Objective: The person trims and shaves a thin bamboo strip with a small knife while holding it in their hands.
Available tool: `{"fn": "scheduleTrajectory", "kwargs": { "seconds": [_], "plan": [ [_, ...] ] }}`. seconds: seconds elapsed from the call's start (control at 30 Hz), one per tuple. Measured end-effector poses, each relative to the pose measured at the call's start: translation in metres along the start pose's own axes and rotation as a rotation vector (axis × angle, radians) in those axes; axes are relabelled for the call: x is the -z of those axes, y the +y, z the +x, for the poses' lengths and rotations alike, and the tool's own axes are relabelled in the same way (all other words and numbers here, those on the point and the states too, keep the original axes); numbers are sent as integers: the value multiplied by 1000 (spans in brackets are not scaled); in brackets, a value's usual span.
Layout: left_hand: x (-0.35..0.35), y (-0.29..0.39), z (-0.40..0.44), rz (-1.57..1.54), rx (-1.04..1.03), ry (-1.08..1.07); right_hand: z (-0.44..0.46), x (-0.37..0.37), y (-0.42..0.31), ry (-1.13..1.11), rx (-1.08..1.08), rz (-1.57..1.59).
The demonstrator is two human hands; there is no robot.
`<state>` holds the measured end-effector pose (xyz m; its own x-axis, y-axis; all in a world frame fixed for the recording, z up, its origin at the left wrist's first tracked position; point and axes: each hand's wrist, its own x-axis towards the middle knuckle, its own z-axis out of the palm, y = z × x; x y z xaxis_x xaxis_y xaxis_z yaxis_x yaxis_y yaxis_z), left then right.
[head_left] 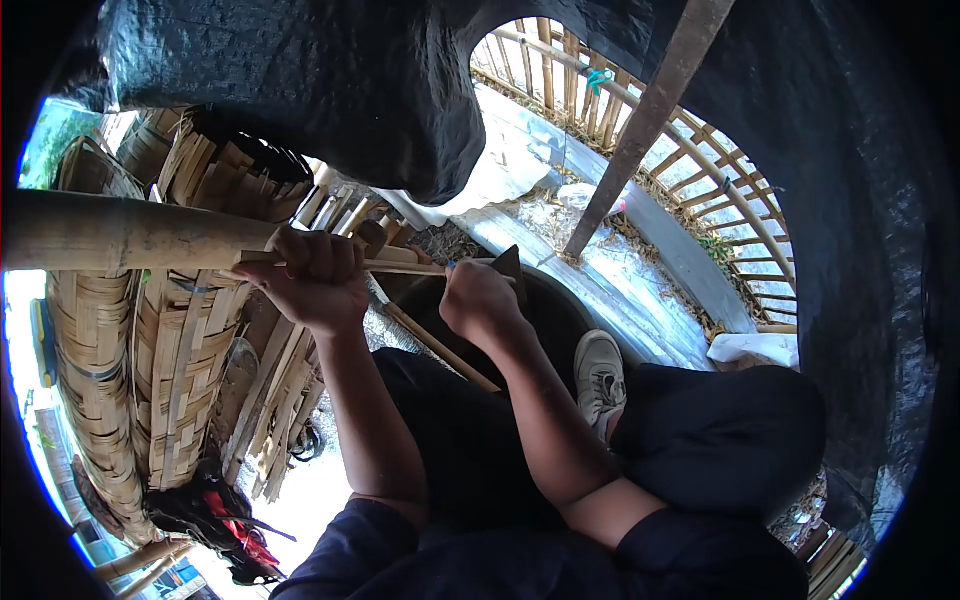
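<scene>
a person in a dark shirt (540, 565) and dark trousers (725, 435), one knee bent out to the right, works a thin strip (405, 267) in both hands. the strip lies nearly level between the two fists, above the lap. the left hand (315, 285) is curled tight, pinching the strip near its far left end, in front of a thick bamboo pole (150, 232). the right hand (485, 300) is closed at the strip's other end, a dark blade (509, 268) jutting just beyond its knuckles; whether its fingers grip strip, blade or both cannot be told. a grey laced shoe (600, 375) shows below the right forearm, near the rim of a dark round container (572, 300). to the left, woven bamboo pieces (95, 370) stand beside a bundle of split slats (275, 405). black sheeting (280, 90) hangs overhead, a brown bar (650, 125) slants down on the right, and farthest off a curved bamboo fence (745, 200) lines the pale ground.
</scene>
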<state>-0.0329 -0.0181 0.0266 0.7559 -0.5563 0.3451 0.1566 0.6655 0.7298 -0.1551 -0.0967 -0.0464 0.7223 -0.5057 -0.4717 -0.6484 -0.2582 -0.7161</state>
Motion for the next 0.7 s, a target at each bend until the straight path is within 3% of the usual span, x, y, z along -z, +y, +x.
{"fn": "scheduleTrajectory", "kwargs": {
  "seconds": [0.07, 0.17, 0.27, 0.3, 0.33, 0.43, 0.6, 0.7],
  "plan": [
    [-3, 1, -1, -32, -28, -30, 11, 0, 8, 88, 161, 147],
    [-5, -11, -3, 200, 44, -92, 21, -13, 24, 122, 148, 177],
    [-14, -18, -6, 220, 42, 11, 22, -7, 38, 151, 139, 170],
    [-16, -19, -8, 227, 27, -100, 21, -2, 38, 134, 133, 172],
    [-17, -19, -8, 233, 10, -213, 18, 6, 33, 123, 80, 99],
    [-13, -23, -2, 212, -53, -158, 13, 22, 21, 184, -66, -7],
    [-10, -21, 2, 196, -51, -203, -14, 30, -4, 71, 18, -68],
    [-13, -17, -1, 144, -82, -245, -22, 12, -17, 216, -11, -216]
  ]
}}
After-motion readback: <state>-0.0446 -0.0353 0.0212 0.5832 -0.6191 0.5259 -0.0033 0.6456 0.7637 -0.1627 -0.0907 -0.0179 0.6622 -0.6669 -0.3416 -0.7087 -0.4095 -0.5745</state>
